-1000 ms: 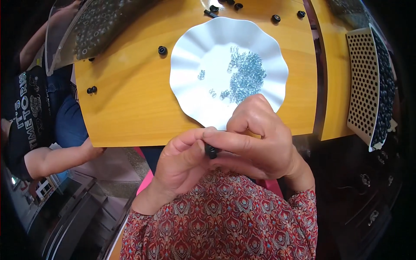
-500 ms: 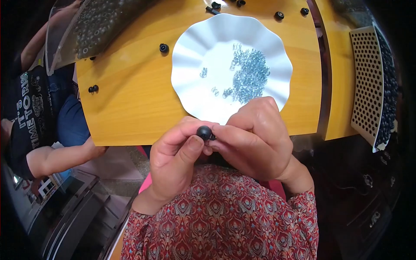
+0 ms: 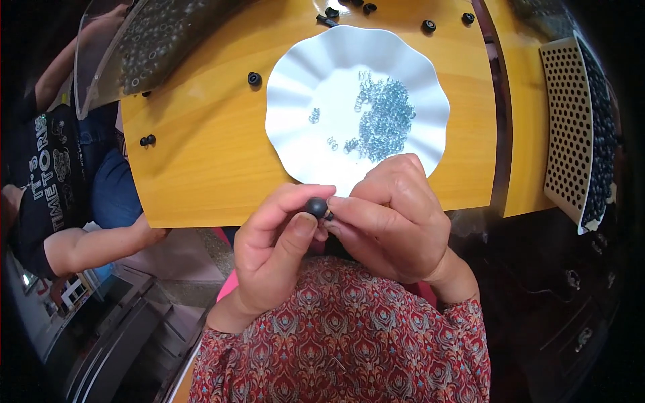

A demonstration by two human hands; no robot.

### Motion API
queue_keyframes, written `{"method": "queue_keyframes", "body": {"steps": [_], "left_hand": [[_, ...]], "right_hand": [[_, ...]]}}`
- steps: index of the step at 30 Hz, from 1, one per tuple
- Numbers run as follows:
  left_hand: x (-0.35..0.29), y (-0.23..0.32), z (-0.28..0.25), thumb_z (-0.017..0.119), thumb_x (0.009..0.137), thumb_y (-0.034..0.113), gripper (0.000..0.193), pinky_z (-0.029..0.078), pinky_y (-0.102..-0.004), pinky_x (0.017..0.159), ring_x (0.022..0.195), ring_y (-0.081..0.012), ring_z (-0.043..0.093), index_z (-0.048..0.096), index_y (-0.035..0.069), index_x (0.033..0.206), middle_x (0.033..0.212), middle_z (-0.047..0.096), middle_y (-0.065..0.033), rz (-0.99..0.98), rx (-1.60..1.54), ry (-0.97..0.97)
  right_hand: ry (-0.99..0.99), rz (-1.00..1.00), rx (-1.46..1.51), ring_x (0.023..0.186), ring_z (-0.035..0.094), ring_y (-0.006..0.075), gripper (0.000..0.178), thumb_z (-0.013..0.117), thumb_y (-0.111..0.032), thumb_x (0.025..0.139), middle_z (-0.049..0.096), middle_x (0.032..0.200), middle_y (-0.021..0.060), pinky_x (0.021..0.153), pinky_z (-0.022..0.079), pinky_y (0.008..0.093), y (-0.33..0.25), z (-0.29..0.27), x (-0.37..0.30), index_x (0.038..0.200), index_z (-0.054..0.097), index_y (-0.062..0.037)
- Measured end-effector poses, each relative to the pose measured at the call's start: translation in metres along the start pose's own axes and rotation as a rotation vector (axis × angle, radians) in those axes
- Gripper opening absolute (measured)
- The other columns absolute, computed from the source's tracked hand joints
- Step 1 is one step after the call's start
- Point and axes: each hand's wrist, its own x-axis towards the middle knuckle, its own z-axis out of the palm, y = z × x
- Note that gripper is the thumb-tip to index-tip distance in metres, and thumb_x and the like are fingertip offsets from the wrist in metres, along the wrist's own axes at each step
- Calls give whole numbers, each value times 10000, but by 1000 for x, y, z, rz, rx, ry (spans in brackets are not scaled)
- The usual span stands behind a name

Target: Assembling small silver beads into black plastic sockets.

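A small round black cap (image 3: 316, 205) is pinched between the thumb and forefinger of my left hand (image 3: 275, 252). The fingertips of my right hand (image 3: 393, 218) press against the cap's right side, where a tiny metal piece shows. Both hands hover just in front of the near edge of the wooden table (image 3: 201, 168). Right behind them stands a white scalloped plate (image 3: 295, 101) holding a heap of several small metal springs (image 3: 384, 117).
Loose black caps (image 3: 254, 78) lie on the table around the plate, with a pair (image 3: 147, 140) at the left. A clear bag of dark parts (image 3: 151, 37) sits at the back left. A perforated tray (image 3: 571, 127) stands at the right. Another person sits at left (image 3: 54, 195).
The black cap has turned between my fingers, from hidden low in the pinch to showing its round face on top. My hands have stayed in front of the plate.
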Motion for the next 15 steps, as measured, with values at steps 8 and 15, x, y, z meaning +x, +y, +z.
{"method": "queue_keyframes", "body": {"steps": [8,15], "left_hand": [[3,3,-3,522,933,40,223,449,-214,727,803,-101,546,528,-56,1134,973,560,-68,67,-91,0],[-1,5,1,544,922,51,232,450,-222,727,800,-111,551,527,-61,1125,995,574,-90,-2,-93,24]], "right_hand": [[-73,135,147,669,524,190,276,763,-27,664,564,782,24,615,411,305,-3,-2,4,917,656,-51],[-102,302,501,802,562,188,374,786,-120,660,594,928,66,706,453,294,14,-7,10,1002,684,-11]]}}
